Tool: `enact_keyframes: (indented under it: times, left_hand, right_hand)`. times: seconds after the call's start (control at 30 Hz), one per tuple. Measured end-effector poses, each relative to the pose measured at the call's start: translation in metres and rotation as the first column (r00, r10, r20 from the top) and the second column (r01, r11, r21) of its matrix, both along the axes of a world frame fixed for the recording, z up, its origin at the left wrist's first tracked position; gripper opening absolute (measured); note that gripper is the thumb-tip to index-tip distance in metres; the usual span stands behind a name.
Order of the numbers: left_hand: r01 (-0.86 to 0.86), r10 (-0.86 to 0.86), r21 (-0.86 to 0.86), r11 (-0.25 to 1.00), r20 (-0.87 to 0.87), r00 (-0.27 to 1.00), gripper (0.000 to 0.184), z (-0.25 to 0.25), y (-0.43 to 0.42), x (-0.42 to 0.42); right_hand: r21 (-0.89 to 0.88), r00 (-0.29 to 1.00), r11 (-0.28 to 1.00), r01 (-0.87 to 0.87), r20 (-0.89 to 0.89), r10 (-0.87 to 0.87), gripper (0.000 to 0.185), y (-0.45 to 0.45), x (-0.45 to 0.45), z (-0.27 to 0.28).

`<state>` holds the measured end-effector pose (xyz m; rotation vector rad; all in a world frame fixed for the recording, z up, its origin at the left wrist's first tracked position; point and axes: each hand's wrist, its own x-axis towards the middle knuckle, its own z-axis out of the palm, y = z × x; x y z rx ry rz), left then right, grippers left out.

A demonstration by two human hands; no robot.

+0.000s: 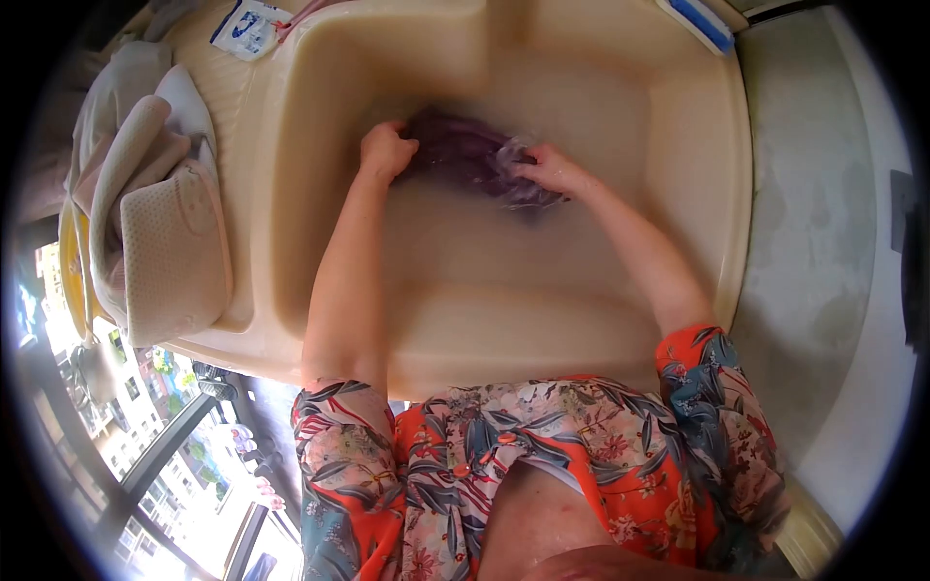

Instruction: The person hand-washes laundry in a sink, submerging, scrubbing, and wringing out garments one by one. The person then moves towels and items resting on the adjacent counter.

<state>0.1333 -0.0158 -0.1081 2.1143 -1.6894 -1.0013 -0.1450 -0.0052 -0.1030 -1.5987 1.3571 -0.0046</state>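
A dark purple cloth (460,155) lies partly under cloudy water in a beige sink basin (281,194). My left hand (389,150) grips its left end at the water's surface, fingers curled with the thumb pointing right. At the right end, my right hand (552,170) pinches a wet, bunched fold that breaks the surface. The cloth stretches between both hands, and its lower parts are blurred by the murky water. What sort of garment or cloth it is, I cannot tell.
Beige and grey textiles (174,242) are heaped on the ledge at the left, over a yellow-rimmed basin (73,257). A white and blue packet (250,29) lies at the upper left. On the top right rim rests a blue and white brush-like object (699,23).
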Motion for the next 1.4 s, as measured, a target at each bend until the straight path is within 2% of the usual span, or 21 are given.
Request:
enact_keyframes:
  times: [0.1,0.2,0.27,0.3,0.33,0.37,0.4,0.47,0.53,0.57,0.6,0.63,0.67,0.77,0.87,0.97,1.07,1.17,1.27,1.37,1.4]
  left_hand:
    - [-0.165,0.172,-0.196,0.967,0.015,0.985,0.036,0.016,-0.01,-0.005]
    - [0.107,0.151,-0.474,0.874,0.475,0.867,0.029,0.05,0.004,-0.027]
    - [0.225,-0.143,-0.229,0.947,0.326,0.934,0.026,0.066,0.003,-0.056]
    - [0.35,-0.354,0.066,0.934,0.069,0.933,0.036,0.089,0.004,-0.073]
    - [0.45,-0.449,0.085,0.889,-0.029,0.893,0.045,0.087,0.014,-0.091]
    - [0.507,-0.507,0.074,0.859,-0.016,0.862,0.051,0.072,0.021,-0.11]
    - [0.482,-0.48,0.068,0.874,-0.041,0.876,0.045,0.084,0.027,-0.116]
    - [0.322,-0.333,-0.132,0.937,-0.068,0.941,0.033,0.064,0.02,-0.11]
    - [0.201,-0.212,-0.072,0.977,-0.434,0.875,0.019,0.076,0.009,-0.088]
    - [0.11,-0.042,0.046,0.993,-0.724,0.689,0.017,0.065,0.001,-0.081]
    - [0.017,0.111,0.141,0.99,-0.839,0.533,0.014,0.082,-0.002,-0.075]
    - [0.021,0.134,0.162,0.987,-0.878,0.459,0.014,0.086,-0.008,-0.066]
    - [0.026,0.158,0.181,0.983,-0.911,0.382,0.014,0.09,-0.012,-0.059]
    - [-0.02,0.209,0.215,0.976,-0.921,0.329,0.014,0.117,-0.005,-0.048]
    - [0.067,0.118,0.155,0.986,-0.915,0.386,0.016,0.131,-0.008,-0.036]
    - [0.083,0.078,0.117,0.99,-0.925,0.373,0.019,0.151,-0.009,-0.027]
    - [0.072,0.081,0.113,0.991,-0.934,0.348,0.02,0.175,-0.003,-0.034]
    - [0.099,0.091,0.129,0.987,-0.944,0.316,0.023,0.18,0.001,-0.042]
    - [0.047,0.112,0.135,0.99,-0.936,0.334,0.025,0.177,0.002,-0.053]
    - [0.079,0.085,0.124,0.989,-0.921,0.38,0.024,0.18,0.009,-0.063]
    - [0.108,0.068,0.12,0.987,-0.915,0.398,0.023,0.182,0.012,-0.066]
  right_hand:
    - [0.286,0.816,0.86,0.422,0.293,-0.498,0.042,-0.008,-0.012,0.009]
    - [0.614,0.473,0.568,0.548,0.334,-0.816,0.033,-0.018,-0.026,0.022]
    - [0.586,0.527,0.624,0.517,0.357,-0.771,0.031,-0.011,-0.01,0.054]
    - [0.603,0.535,0.644,0.47,0.386,-0.752,0.031,-0.007,-0.002,0.066]
    - [0.617,0.54,0.663,0.423,0.416,-0.732,0.033,-0.006,0.001,0.071]
    - [0.632,0.536,0.679,0.374,0.45,-0.714,0.03,-0.008,0.0,0.069]
    - [0.604,0.532,0.71,0.363,0.491,-0.69,0.028,-0.009,-0.002,0.072]
    - [0.541,0.515,0.766,0.346,0.573,-0.638,0.025,-0.01,-0.009,0.08]
    - [0.416,0.592,0.846,0.333,0.606,-0.531,0.023,-0.011,-0.019,0.086]
    - [0.353,0.629,0.879,0.322,0.614,-0.477,0.021,-0.011,-0.022,0.088]
    - [0.307,0.671,0.892,0.332,0.587,-0.452,0.02,-0.01,-0.024,0.09]
    - [0.261,0.712,0.904,0.339,0.556,-0.428,0.019,-0.009,-0.026,0.093]
    - [0.214,0.751,0.915,0.342,0.522,-0.403,0.018,-0.008,-0.027,0.095]
    - [0.164,0.738,0.903,0.396,0.529,-0.42,0.016,-0.017,-0.036,0.103]
    - [0.1,0.72,0.938,0.333,0.615,-0.322,0.014,-0.033,-0.042,0.112]
    - [-0.067,0.771,0.919,0.388,0.57,-0.284,0.012,-0.043,-0.038,0.12]
    - [-0.203,0.851,0.93,0.306,0.496,-0.172,0.014,-0.048,-0.03,0.12]
    - [-0.122,0.777,0.898,0.423,0.559,-0.29,0.021,-0.035,-0.002,0.122]
    - [-0.307,0.811,0.877,0.37,0.567,-0.143,0.028,-0.007,0.039,0.108]
    - [-0.429,0.985,0.887,0.173,0.068,-0.159,0.033,0.001,0.064,0.098]
    - [-0.449,0.988,0.88,0.153,0.045,-0.149,0.033,-0.001,0.065,0.094]
